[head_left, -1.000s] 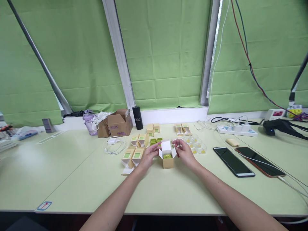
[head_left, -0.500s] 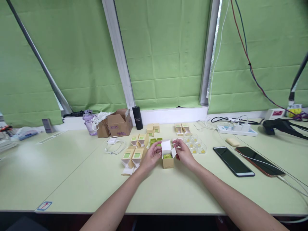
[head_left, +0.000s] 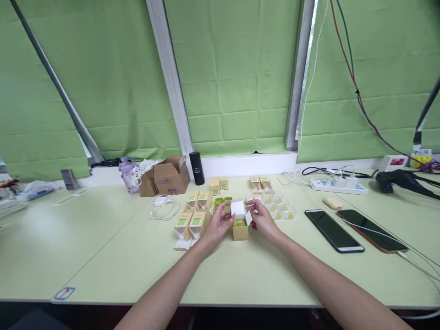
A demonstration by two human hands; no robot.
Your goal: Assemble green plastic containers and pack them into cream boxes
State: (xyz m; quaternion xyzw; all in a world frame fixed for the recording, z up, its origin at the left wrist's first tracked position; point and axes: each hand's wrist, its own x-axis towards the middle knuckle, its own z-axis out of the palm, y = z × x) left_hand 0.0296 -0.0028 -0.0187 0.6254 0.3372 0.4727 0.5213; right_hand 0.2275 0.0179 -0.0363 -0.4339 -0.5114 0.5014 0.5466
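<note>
A small tan carton [head_left: 240, 232] stands upright on the pale green table [head_left: 240, 275], its white lid flap raised and a green round item [head_left: 239, 222] showing inside. My left hand [head_left: 217, 226] grips the carton's left side, fingers curled at the left side flap. My right hand [head_left: 261, 218] holds the right side, thumb and fingers pinching the right flap. Several more tan cartons with green labels [head_left: 189, 223] lie open to the left. Small clear cups with yellow contents [head_left: 282, 209] sit just behind my right hand.
Two phones [head_left: 333, 230] lie at the right, one on a cable. A power strip [head_left: 338, 185], a black cylinder [head_left: 196, 168], a brown cardboard box [head_left: 171, 175], a purple bottle [head_left: 126, 176] and a white coiled cable [head_left: 163, 206] stand along the back.
Both hands have closed in on the carton's sides; the left fingers moved from beside the lid onto the left flap, and the side flaps are pushed inward.
</note>
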